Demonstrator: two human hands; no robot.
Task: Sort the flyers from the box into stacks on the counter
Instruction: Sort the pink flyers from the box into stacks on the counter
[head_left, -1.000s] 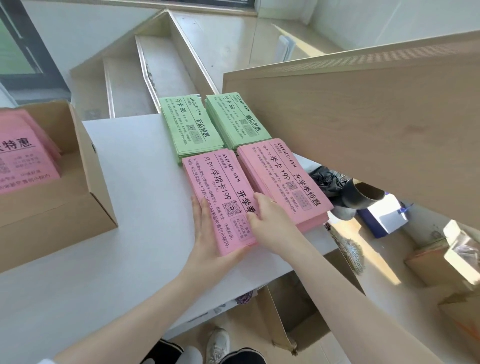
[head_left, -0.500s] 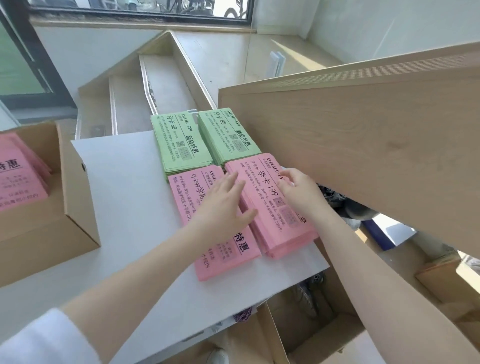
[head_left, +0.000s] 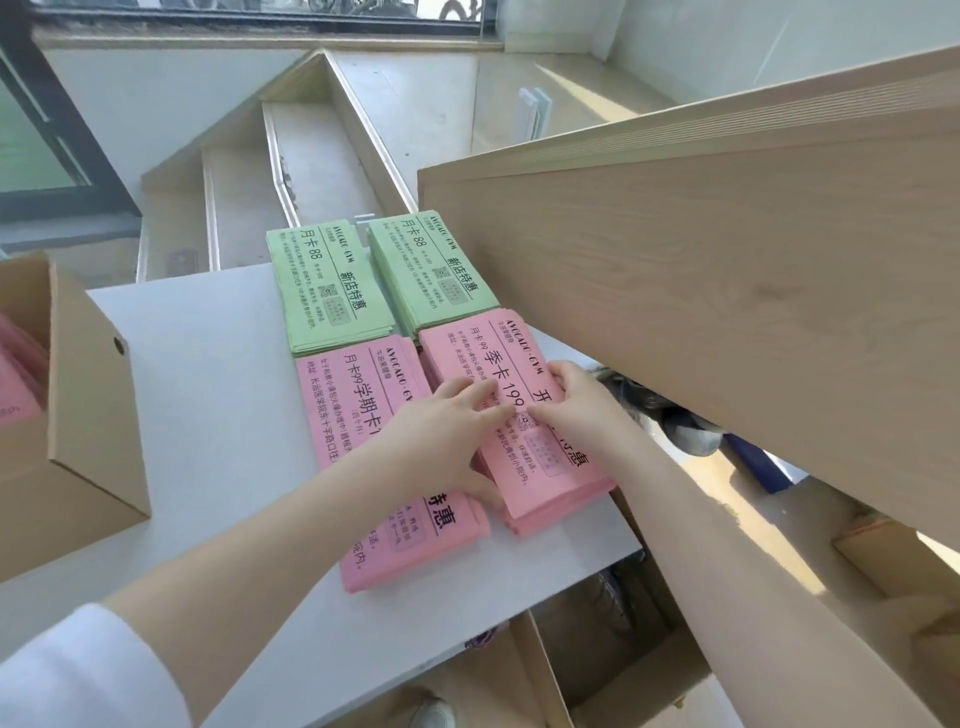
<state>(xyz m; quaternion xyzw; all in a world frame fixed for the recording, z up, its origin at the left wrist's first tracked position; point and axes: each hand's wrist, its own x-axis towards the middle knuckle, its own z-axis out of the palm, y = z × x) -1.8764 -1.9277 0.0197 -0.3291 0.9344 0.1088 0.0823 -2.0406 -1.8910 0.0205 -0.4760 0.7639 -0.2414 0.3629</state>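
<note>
Both hands shift from the left pink stack to the right pink stack

The left hand and right hand, fingers nearly straight, now press flat on the right pink stack to square it; the left pink stack lies just beside, green stacks beyond the fingers on the desk, box well left.
</note>
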